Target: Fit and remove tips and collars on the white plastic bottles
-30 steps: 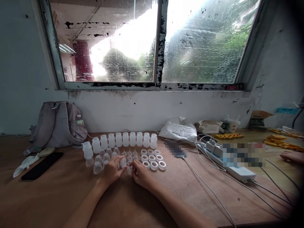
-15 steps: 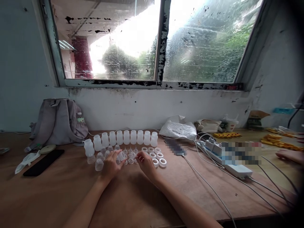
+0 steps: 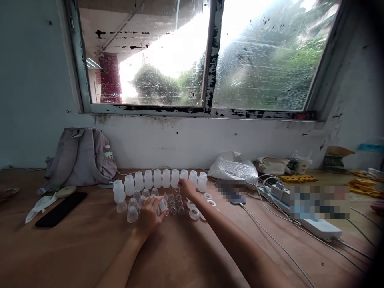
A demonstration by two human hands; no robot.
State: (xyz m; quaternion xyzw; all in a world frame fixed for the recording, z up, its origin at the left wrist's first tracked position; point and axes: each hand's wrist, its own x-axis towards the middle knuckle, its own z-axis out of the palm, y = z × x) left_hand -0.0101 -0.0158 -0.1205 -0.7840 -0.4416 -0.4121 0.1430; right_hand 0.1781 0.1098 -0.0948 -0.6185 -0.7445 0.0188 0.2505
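Observation:
My left hand [image 3: 151,211] is closed around a clear domed bottle cap [image 3: 163,205], tilted with its opening to the right. More clear caps [image 3: 132,215] stand on the table to its left. Between my hands are rows of clear bottle nipples [image 3: 173,209]. My right hand [image 3: 187,189] reaches over the back of these rows, fingers pinched at a clear nipple [image 3: 177,189], its upper part hidden by the fingers. Behind stands a row of frosted white bottles [image 3: 148,180]. White screw rings [image 3: 194,213] lie right of the nipples, some behind my right forearm.
A grey backpack [image 3: 81,158], black phone-like slab [image 3: 61,209] and white tissue [image 3: 40,207] are at left. On the right are a silvery plastic bag [image 3: 234,172], a power strip [image 3: 319,228] with trailing cables, and yellow parts [image 3: 364,188]. Part of another person's hand [image 3: 377,207] shows at the far right edge.
My right hand has moved from the front nipples up to the back of the rows. My left hand still holds the clear cap. The camera view has shifted slightly left.

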